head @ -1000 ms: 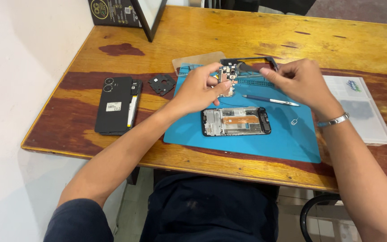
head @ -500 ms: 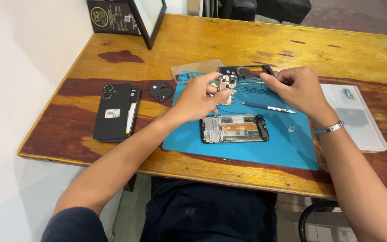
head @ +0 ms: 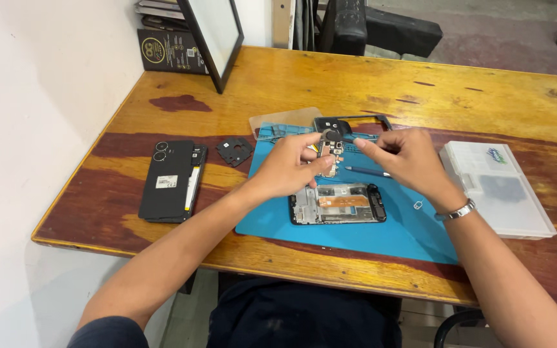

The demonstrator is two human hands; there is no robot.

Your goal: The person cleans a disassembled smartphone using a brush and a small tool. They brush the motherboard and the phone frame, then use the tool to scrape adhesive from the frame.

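A small circuit board (head: 330,154), tan with metal parts, is gripped by the left hand (head: 288,167) above the blue mat (head: 414,232). A thin tool is pinched by the right hand (head: 407,161). An opened phone frame (head: 336,203) lies just near; a black back cover (head: 172,180) lies left on the worktop (head: 356,84).

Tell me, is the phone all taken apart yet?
Mostly apart: the back cover and a small black plate lie aside on the table, and the opened phone frame rests on the blue mat. The left hand holds a small circuit board; the right hand works beside it. Nothing is back together.

Bare forearms — silver wristwatch (head: 457,211) — dark trousers (head: 304,319).
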